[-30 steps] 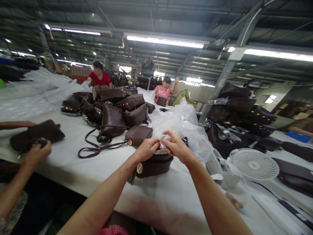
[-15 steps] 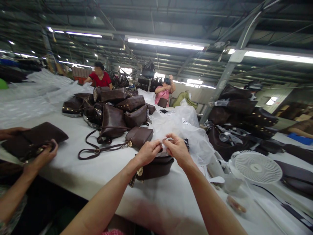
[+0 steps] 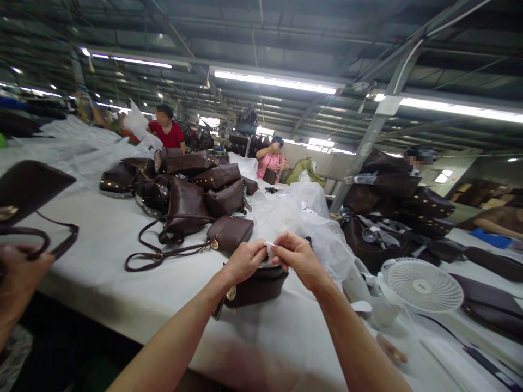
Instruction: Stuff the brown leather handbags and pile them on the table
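My left hand (image 3: 244, 261) and my right hand (image 3: 297, 257) are raised together over a dark brown bag (image 3: 255, 287) that lies on the white table (image 3: 122, 283). Both hands pinch a small white piece (image 3: 270, 246), paper or plastic, between thumb and fingers. A gold tag (image 3: 231, 293) hangs from the bag's left end. Clear plastic bags (image 3: 298, 218) are heaped just behind my hands.
A pile of brown bags (image 3: 192, 190) with a loose strap (image 3: 155, 253) fills the table's middle. At the left a co-worker's hand (image 3: 18, 275) lifts a brown bag (image 3: 28, 188). A white fan (image 3: 423, 286) stands at right. Two people work at the far end.
My hands stayed over the bag, still working the white piece. The co-worker at the left lifted their brown bag off the table, its strap now hanging. The view shifted slightly.
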A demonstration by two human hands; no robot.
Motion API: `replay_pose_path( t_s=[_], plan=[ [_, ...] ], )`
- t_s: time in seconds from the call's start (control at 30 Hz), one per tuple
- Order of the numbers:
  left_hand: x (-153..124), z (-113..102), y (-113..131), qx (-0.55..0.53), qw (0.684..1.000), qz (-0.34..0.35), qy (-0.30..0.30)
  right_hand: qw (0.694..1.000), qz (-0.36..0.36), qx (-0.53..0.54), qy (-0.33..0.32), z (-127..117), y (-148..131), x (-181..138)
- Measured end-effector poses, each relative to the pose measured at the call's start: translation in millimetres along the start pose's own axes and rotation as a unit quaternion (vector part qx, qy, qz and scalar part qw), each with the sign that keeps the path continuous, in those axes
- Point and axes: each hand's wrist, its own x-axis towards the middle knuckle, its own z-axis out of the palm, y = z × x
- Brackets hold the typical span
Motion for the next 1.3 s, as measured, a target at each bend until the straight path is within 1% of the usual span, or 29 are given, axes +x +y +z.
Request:
replay_pose_path(
  t_s=[0.1, 0.2, 0.37, 0.43, 0.47, 0.5, 0.53, 0.57, 0.6, 0.63, 0.7, 0.73, 0.77, 0.8, 0.83, 0.87, 0.9, 0.97, 1.03, 1.13, 1.2, 1.3],
  plan=[
    [-2, 1, 0, 0.023, 1.0, 0.002, -0.003, 0.999, 0.0, 0.025, 0.023, 3, -1, -2],
    [-3, 2, 2, 0.05, 0.999, -0.006, -0.014, 0.998, 0.021, 0.046, 0.044, 5, -3, -5],
    [-3, 2, 3, 0.063, 0.998, -0.004, -0.022, 0.996, 0.067, 0.054, 0.022, 1, -9, -1],
    [-3, 2, 3, 0.062, 0.998, 0.001, -0.027, 0.997, 0.076, 0.018, 0.014, -1, -11, 3],
    [-2, 1, 3, 0.061, 0.998, 0.003, -0.03, 0.997, 0.079, -0.017, 0.005, -2, -12, 6],
    [-2, 1, 3, 0.059, 0.998, 0.004, -0.034, 0.995, 0.072, -0.068, -0.008, -3, -13, 8],
    [-1, 1, 3, 0.056, 0.998, 0.005, -0.04, 0.989, 0.05, -0.139, -0.019, -4, -15, 10],
    [0, 0, 3, 0.053, 0.998, 0.006, -0.046, 0.973, 0.01, -0.231, -0.026, -5, -17, 11],
    [1, 0, 3, 0.049, 0.997, 0.004, -0.052, 0.94, -0.04, -0.337, -0.026, -4, -20, 11],
    [3, 0, 2, 0.044, 0.997, 0.0, -0.059, 0.89, -0.093, -0.445, -0.022, -3, -23, 11],
    [8, -2, 2, 0.028, 0.997, -0.014, -0.073, 0.763, -0.178, -0.621, -0.014, 2, -31, 8],
    [11, -3, 1, 0.019, 0.996, -0.024, -0.081, 0.707, -0.205, -0.676, -0.019, 6, -35, 6],
    [14, -5, 1, 0.009, 0.995, -0.037, -0.09, 0.665, -0.227, -0.711, -0.031, 9, -38, 4],
    [16, -6, 1, -0.002, 0.994, -0.05, -0.101, 0.638, -0.247, -0.728, -0.046, 12, -41, 2],
    [18, -8, 1, -0.014, 0.991, -0.063, -0.117, 0.625, -0.261, -0.733, -0.058, 13, -43, 2],
    [19, -9, 1, -0.027, 0.988, -0.073, -0.136, 0.624, -0.265, -0.732, -0.064, 13, -44, 2],
    [20, -11, 2, -0.041, 0.984, -0.081, -0.155, 0.635, -0.257, -0.725, -0.064, 12, -44, 3],
    [21, -11, 1, -0.067, 0.978, -0.091, -0.177, 0.68, -0.221, -0.697, -0.049, 4, -40, 7],
    [21, -10, 0, -0.088, 0.975, -0.097, -0.177, 0.73, -0.205, -0.651, -0.036, -5, -35, 12],
    [22, -5, -4, -0.13, 0.969, -0.106, -0.179, 0.783, -0.235, -0.575, -0.023, -13, -24, 18],
    [22, -3, -6, -0.144, 0.966, -0.116, -0.182, 0.822, -0.234, -0.519, -0.004, -13, -18, 20],
    [22, -2, -6, -0.112, 0.974, -0.115, -0.162, 0.888, -0.167, -0.426, 0.038, -10, -9, 20]
  ],
)
